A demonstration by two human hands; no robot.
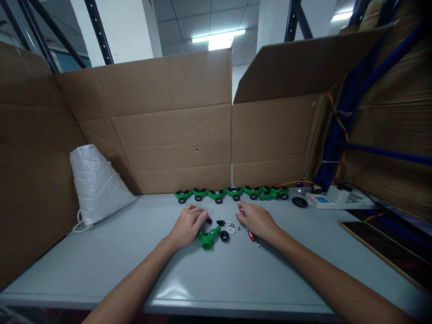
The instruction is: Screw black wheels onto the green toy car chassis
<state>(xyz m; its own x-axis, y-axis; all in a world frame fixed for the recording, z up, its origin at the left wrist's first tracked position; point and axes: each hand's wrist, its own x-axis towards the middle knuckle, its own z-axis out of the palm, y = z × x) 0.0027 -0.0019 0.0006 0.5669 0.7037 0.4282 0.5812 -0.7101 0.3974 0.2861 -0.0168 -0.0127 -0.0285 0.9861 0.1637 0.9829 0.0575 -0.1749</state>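
Left grip [186,225]: fingers curled loosely on the table [101,256], tips touching a green toy car body [208,237] just to its right. Right grip [258,220]: clasped over a red screwdriver [249,231], whose tip pokes out beneath the wrist. Between the grips: black tyres [224,235], white rings [231,230]. Beyond both: a row of finished green toy cars [232,194] along the cardboard wall [162,130].

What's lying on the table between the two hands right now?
In the head view, small black and white rings and a green toy part lie between the left hand and right hand.
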